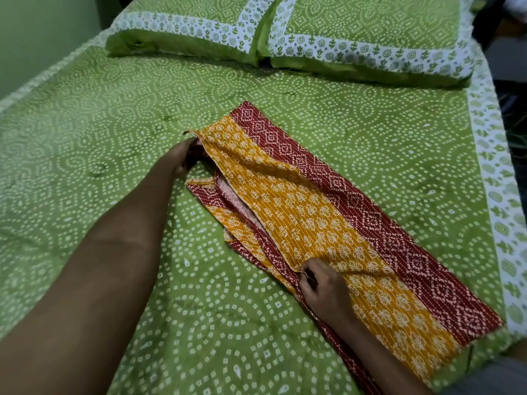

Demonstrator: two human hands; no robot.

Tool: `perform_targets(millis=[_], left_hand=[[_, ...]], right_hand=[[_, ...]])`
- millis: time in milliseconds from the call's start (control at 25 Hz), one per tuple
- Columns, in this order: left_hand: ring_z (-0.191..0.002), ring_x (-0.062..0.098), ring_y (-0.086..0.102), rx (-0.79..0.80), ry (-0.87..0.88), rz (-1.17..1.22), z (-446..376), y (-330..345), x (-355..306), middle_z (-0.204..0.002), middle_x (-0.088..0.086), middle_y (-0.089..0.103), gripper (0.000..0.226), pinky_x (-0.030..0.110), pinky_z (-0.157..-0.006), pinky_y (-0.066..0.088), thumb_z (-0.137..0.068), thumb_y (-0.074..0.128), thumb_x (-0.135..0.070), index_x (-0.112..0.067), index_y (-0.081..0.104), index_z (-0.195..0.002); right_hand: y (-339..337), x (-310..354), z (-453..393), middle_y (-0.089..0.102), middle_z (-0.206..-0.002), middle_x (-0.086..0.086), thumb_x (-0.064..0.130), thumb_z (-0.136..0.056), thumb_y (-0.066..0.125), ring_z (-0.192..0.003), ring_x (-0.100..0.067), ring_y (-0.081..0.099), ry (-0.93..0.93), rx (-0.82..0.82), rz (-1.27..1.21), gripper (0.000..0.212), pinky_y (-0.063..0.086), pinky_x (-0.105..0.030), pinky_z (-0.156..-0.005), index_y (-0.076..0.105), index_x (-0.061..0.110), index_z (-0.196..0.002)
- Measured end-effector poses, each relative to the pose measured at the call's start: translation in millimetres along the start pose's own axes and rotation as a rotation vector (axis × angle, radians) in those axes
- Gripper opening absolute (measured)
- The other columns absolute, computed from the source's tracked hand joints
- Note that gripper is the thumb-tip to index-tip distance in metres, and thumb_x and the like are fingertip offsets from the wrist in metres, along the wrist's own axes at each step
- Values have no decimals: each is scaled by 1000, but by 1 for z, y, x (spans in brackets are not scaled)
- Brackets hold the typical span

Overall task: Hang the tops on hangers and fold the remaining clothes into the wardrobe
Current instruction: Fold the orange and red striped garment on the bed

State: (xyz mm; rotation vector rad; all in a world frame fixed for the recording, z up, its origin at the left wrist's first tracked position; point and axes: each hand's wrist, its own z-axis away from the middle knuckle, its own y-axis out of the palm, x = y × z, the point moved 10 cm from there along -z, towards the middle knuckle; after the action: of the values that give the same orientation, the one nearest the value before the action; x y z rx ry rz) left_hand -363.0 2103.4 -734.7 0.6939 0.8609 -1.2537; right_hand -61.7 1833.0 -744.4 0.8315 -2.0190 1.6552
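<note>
A yellow and red printed garment [322, 215] lies folded lengthwise on the green bed, running diagonally from the middle towards the near right. Its red band runs along the far edge; a red strap and an inner layer stick out on the near left side. My left hand [182, 158] pinches the garment's far left corner. My right hand [322, 283] grips the near left edge further down, fingers closed on the cloth.
The green dotted bedspread [114, 138] covers the whole bed. Two matching pillows [188, 27] [370, 35] lie at the head. A pale green wall [37, 32] is at the left. The bed's white-patterned border [496, 178] marks the right edge, with dark floor beyond.
</note>
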Motion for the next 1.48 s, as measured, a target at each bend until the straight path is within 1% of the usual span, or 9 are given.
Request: perform_targets(millis=[200, 320, 480, 640, 760, 960, 1120, 1240, 1480], left_hand=[[-77, 10, 60, -107, 26, 355, -3, -3, -4, -101, -3, 59, 32, 9, -87, 43, -99, 43, -32, -6, 58, -110], [-58, 9, 45, -221, 58, 363, -14, -22, 1, -79, 2, 49, 20, 8, -43, 44, -96, 52, -19, -7, 50, -80], [-88, 18, 65, -258, 31, 194, -36, -41, 4, -110, 12, 62, 17, 20, -50, 51, -90, 60, -13, -10, 53, -76], [-35, 7, 54, -333, 98, -36, -50, -64, -11, -49, -1, 61, 30, 24, -43, 47, -87, 66, -13, -11, 51, -61], [-32, 8, 49, -362, 116, -92, -56, -74, -13, -46, 2, 56, 29, 23, -40, 47, -84, 67, -9, -10, 53, -59], [-57, 17, 57, -378, 112, -54, -50, -75, -9, -73, 8, 58, 26, 30, -44, 53, -85, 65, -3, -8, 51, -64], [-63, 17, 57, -372, 28, 3, -51, -80, -2, -77, 8, 57, 25, 28, -43, 52, -86, 61, 1, -9, 45, -70], [-59, 13, 54, -349, 3, 2, -49, -74, -1, -74, 6, 54, 23, 23, -37, 49, -88, 60, -1, -10, 45, -73], [-70, 9, 56, -220, 78, 132, -52, -41, -28, -95, 3, 60, 14, 25, -68, 55, -94, 52, -14, -15, 52, -80]], right_hand=[[-1, -11, 6, 52, -79, 17, 3, -83, 58, -65, -7, 56, 47, 39, -144, 11, 52, -20, -55, 63, 9, -92], [-5, -13, 14, 55, -85, 21, -4, -81, 63, -74, -4, 59, 60, 100, -181, 23, 55, -24, -61, 64, 11, -98], [-13, -5, 13, 54, -81, 20, 0, -83, 66, -73, -1, 58, 70, 105, -137, 21, 55, -21, -61, 63, 13, -99], [-40, 26, 6, 51, -84, 14, 18, -88, 50, -66, 4, 44, -65, -61, -61, 9, 39, -1, -61, 53, 21, -97], [-34, 31, 11, 57, -85, 7, 12, -87, 49, -68, 3, 43, -97, -25, 49, 15, 32, -1, -54, 59, 17, -98], [-34, -3, 10, 57, -92, 0, 8, -88, 61, -75, -11, 52, 232, 28, 2, 13, 51, -27, -66, 68, 6, -99], [-16, 0, 14, 48, -88, 12, 21, -84, 68, -79, -4, 51, 310, 240, -103, 9, 48, -14, -74, 62, 15, -87], [-16, -7, 14, 51, -79, 10, 9, -80, 71, -70, -2, 51, 409, 262, -231, 16, 43, -5, -59, 58, 16, -73], [-76, -56, 13, 64, -79, -7, 4, -83, 65, -73, -21, 63, 752, -127, -685, 11, 56, -30, -63, 59, 10, -77]])
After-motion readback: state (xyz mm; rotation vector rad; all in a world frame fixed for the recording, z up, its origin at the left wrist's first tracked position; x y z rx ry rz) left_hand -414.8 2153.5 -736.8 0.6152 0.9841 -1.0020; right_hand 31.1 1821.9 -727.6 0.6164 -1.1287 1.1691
